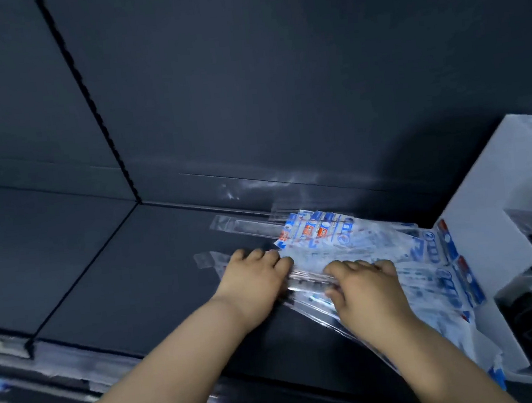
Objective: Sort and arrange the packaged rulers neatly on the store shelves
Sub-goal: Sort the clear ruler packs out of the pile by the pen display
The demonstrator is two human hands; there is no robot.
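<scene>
Pressing down with our left hand (pixel 256 276), grip open, we pin the packaged rulers (pixel 395 253) at four o'clock on the shelf (pixel 133 264); our right hand (pixel 366 292) rests on them, its grip unclear.

Dim, cool light barely lifts the dark shelf (pixel 102 284) and its back panel (pixel 278 85), with deeper shadow pooling beside the white box (pixel 481 260). Pale glare streaks the clear wrapping of the packaged rulers (pixel 377 245) and smears across the panel behind. Motion blur softens the left hand (pixel 253 278), right hand (pixel 363 293) and box; edges bow under the wide lens.
</scene>
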